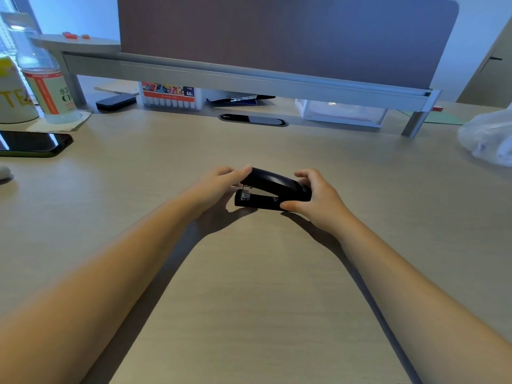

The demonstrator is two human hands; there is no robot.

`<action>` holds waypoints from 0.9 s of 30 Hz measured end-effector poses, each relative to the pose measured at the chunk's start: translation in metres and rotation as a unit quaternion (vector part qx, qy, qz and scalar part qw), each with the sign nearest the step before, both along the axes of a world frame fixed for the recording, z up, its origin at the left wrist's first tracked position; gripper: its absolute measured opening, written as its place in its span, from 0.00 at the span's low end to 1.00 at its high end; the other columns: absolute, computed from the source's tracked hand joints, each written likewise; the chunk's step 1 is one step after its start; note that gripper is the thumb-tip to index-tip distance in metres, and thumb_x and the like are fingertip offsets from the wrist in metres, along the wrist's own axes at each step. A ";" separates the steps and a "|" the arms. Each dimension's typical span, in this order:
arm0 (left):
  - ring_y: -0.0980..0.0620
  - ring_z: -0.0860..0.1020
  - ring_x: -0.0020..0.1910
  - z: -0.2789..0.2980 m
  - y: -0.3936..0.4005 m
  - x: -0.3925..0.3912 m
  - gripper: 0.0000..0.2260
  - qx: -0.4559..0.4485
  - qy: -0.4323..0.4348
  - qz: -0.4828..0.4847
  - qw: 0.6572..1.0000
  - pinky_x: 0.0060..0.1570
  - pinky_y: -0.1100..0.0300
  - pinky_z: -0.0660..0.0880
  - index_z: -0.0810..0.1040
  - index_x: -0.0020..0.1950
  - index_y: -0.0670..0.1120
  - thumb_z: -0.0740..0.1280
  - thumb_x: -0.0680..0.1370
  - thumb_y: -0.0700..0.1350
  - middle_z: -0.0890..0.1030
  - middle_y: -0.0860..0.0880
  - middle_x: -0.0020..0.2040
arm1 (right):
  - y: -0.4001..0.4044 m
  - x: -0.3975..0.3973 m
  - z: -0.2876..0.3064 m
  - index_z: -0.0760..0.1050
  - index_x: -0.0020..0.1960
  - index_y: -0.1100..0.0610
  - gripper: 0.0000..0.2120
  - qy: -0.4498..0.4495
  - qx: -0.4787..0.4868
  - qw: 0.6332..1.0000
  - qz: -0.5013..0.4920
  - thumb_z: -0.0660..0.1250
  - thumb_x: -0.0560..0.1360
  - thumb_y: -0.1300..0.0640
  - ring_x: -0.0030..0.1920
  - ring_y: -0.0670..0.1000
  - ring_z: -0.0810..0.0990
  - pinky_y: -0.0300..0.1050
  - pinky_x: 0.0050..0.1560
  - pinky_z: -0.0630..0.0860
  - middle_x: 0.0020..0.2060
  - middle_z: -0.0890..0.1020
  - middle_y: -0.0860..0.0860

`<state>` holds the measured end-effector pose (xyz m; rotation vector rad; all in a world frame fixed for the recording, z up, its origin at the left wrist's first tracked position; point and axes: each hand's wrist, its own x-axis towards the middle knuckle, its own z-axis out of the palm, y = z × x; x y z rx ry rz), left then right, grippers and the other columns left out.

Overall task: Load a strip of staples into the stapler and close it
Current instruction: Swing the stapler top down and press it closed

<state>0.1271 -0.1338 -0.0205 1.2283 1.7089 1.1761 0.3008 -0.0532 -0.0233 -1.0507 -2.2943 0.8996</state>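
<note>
A black stapler (270,189) lies on the wooden desk (249,273) in the middle of the view, its stapling end pointing left. Its top arm sits down over the base with a narrow gap at the front. My left hand (219,187) rests at the front end, fingertips on the tip of the top arm. My right hand (315,198) wraps the hinge end, thumb on the near side of the base and fingers over the back. No loose strip of staples shows.
A dark phone (33,144) lies at the left, with a bottle (47,84) and a cup behind it. A monitor shelf (249,76) spans the back over a marker box (169,97) and a clear box (340,112). A plastic bag (487,137) sits right.
</note>
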 end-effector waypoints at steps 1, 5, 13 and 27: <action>0.52 0.76 0.47 -0.002 0.003 0.001 0.19 -0.001 0.001 0.012 1.000 0.44 0.63 0.72 0.74 0.52 0.42 0.60 0.73 0.57 0.78 0.48 0.46 | -0.001 0.001 -0.002 0.60 0.65 0.56 0.29 0.000 -0.005 1.000 -0.002 0.70 0.68 0.59 0.54 0.50 0.70 0.43 0.54 0.66 0.62 0.72 0.56; 0.48 0.77 0.50 -0.006 0.007 0.002 0.17 0.002 0.002 0.039 0.999 0.52 0.55 0.71 0.75 0.48 0.43 0.63 0.71 0.57 0.80 0.47 0.45 | -0.002 0.001 -0.006 0.59 0.65 0.57 0.30 0.006 -0.003 1.000 -0.015 0.70 0.68 0.60 0.58 0.54 0.71 0.43 0.54 0.66 0.62 0.72 0.57; 0.53 0.75 0.45 -0.011 0.006 0.002 0.06 0.021 0.023 0.041 0.999 0.47 0.59 0.69 0.72 0.45 0.49 0.64 0.73 0.50 0.77 0.53 0.41 | -0.002 0.001 -0.009 0.59 0.65 0.58 0.30 0.013 0.014 0.999 -0.029 0.70 0.68 0.59 0.60 0.56 0.71 0.42 0.54 0.66 0.62 0.72 0.57; 0.51 0.68 0.47 -0.019 0.008 -0.018 0.18 -0.012 0.329 0.026 0.944 0.45 0.57 0.66 0.76 0.53 0.46 0.69 0.68 0.53 0.72 0.50 0.45 | 0.010 0.005 -0.012 0.74 0.52 0.57 0.15 -0.094 0.074 0.988 -0.097 0.68 0.69 0.51 0.57 0.59 0.71 0.54 0.56 0.70 0.54 0.76 0.57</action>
